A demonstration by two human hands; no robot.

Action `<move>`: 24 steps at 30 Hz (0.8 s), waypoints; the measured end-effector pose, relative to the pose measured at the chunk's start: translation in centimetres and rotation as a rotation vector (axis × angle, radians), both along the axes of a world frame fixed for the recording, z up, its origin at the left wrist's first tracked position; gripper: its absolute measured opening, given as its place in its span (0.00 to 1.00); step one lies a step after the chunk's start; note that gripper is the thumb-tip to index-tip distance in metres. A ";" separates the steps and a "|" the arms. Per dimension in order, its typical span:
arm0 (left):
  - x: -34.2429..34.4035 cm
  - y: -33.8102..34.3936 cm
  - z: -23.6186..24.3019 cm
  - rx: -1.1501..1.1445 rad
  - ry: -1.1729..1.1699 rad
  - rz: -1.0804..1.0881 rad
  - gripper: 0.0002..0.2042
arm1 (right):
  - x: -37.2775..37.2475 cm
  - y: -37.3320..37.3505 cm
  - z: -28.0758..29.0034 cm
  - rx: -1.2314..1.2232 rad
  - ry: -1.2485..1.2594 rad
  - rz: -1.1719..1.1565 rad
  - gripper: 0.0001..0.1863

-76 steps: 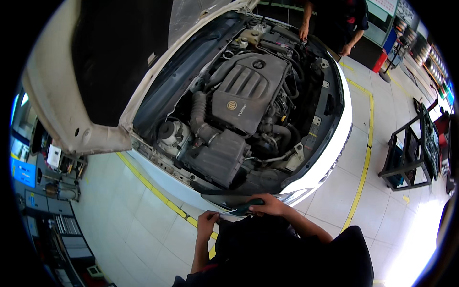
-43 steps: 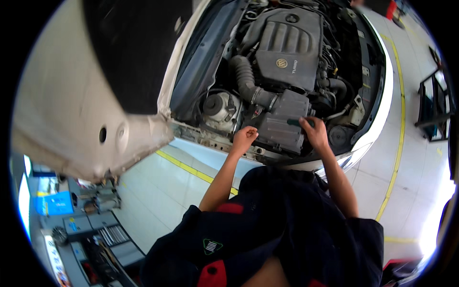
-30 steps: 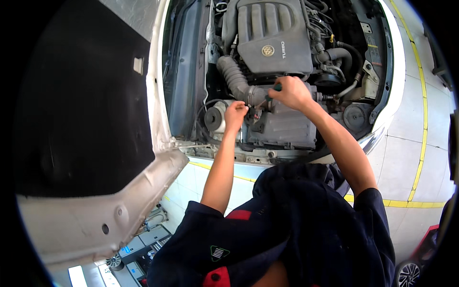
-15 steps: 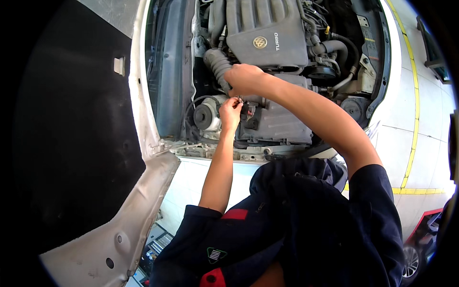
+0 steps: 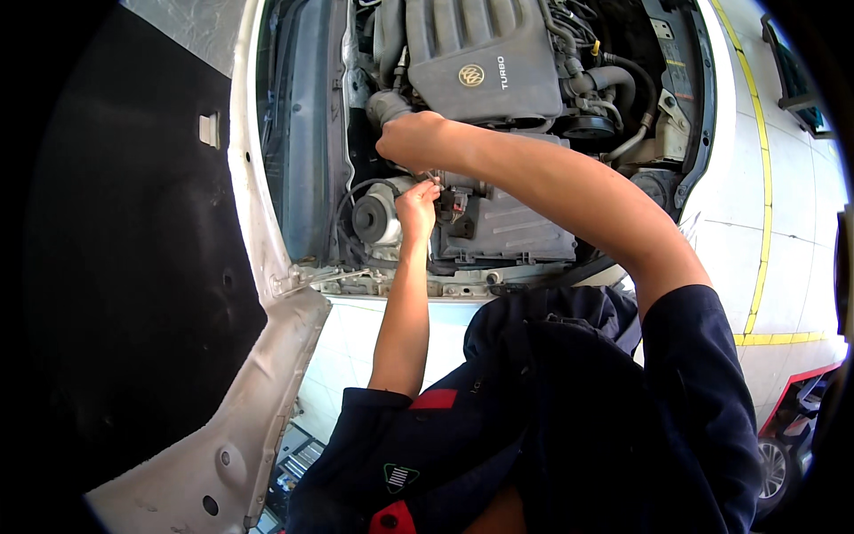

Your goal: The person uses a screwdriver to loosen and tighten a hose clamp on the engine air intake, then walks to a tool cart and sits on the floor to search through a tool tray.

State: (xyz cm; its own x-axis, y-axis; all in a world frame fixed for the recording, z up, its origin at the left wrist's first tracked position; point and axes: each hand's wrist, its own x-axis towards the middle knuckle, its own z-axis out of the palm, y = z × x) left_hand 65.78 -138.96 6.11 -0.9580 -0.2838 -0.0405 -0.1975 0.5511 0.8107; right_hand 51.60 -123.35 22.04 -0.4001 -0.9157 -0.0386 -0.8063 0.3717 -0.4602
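I lean over an open engine bay. My right hand is a closed fist beside the ribbed intake hose; a thin metal tool shaft pokes out below it. My left hand reaches up from below, its fingertips pinched on a small fitting at the inlet of the grey air filter box, right where the shaft ends. A black plug sits just right of those fingers. Whatever the fist holds higher up is hidden.
The grey engine cover lies behind my hands, and a round black cap sits left of them. The raised hood's dark underside fills the left. Yellow floor lines run along the right, past the white bumper.
I have moved in close over the bay. Both hands went from the air filter box's front up to the fitting at the hose, the right arm crossing over the left.
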 end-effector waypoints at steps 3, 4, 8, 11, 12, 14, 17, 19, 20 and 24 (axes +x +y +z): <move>-0.2 0.5 0.1 0.040 -0.008 -0.001 0.07 | 0.2 0.1 0.2 0.033 -0.003 -0.022 0.14; -0.2 0.7 0.2 0.053 -0.013 -0.001 0.06 | 0.3 0.3 0.3 0.038 -0.002 -0.032 0.14; -0.2 0.2 0.2 -0.103 -0.013 -0.041 0.05 | 0.6 -0.2 -0.5 0.007 -0.002 -0.024 0.13; -0.3 0.1 0.3 -0.280 0.015 -0.102 0.05 | 0.2 -0.4 -0.1 0.055 -0.077 0.025 0.14; -0.5 0.2 0.6 -0.352 0.014 -0.132 0.05 | 0.4 -0.4 -0.1 0.046 -0.116 -0.027 0.15; -0.9 1.1 2.0 -0.489 0.043 -0.214 0.06 | -0.5 -0.2 0.4 0.094 -0.217 -0.076 0.17; -1.0 -1.1 1.7 -0.231 -0.015 -0.103 0.08 | -1.3 -3.5 -1.0 0.096 -0.027 0.115 0.12; -1.9 1.6 4.2 0.045 -0.069 -0.117 0.10 | -1.3 -3.7 -1.7 0.170 -0.078 0.076 0.13; -2.5 3.7 6.3 0.073 -0.060 -0.162 0.12 | -1.4 -3.7 -2.2 0.190 -0.035 0.075 0.13; -2.3 1.3 5.3 -0.084 -0.066 -0.133 0.14 | 0.1 -2.6 0.0 0.035 0.032 -0.024 0.11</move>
State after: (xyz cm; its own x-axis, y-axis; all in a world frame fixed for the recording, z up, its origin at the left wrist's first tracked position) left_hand 63.53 -137.69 11.40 -0.9833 -0.1602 -0.0864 -0.1702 0.6412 0.7483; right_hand 51.74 -125.95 22.05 -0.4232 -0.9042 -0.0571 -0.8111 0.4062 -0.4208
